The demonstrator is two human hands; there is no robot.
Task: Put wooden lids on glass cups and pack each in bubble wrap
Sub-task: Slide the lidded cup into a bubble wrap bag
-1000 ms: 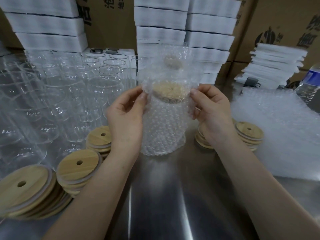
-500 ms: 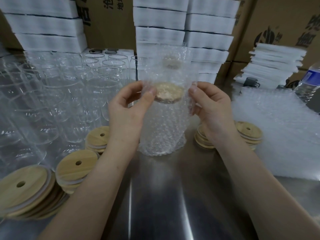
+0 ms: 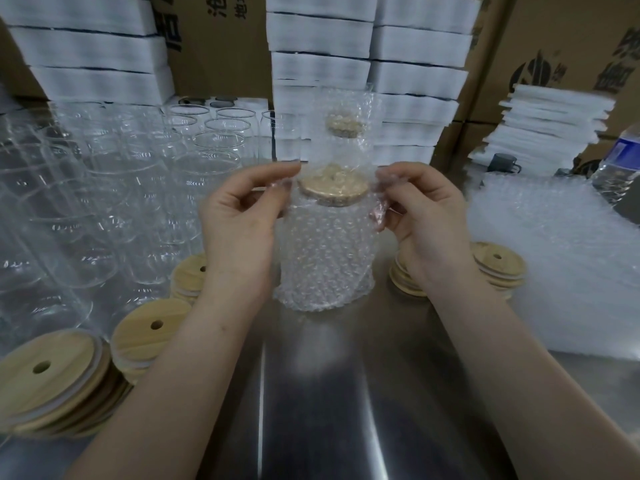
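Both hands raised: left hand (image 3: 239,220), right hand (image 3: 424,216) pinch bubble wrap (image 3: 325,258) edges.

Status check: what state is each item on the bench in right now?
Glass cup: upright on the table, wooden lid on, wrapped.
Bubble wrap: around the cup, top unfolded above the lid.
Left hand: pinches the wrap's left edge.
Right hand: pinches the wrap's right edge.
Bare glass cups: upright, unlidded.
Spare wooden lids: stacked flat.
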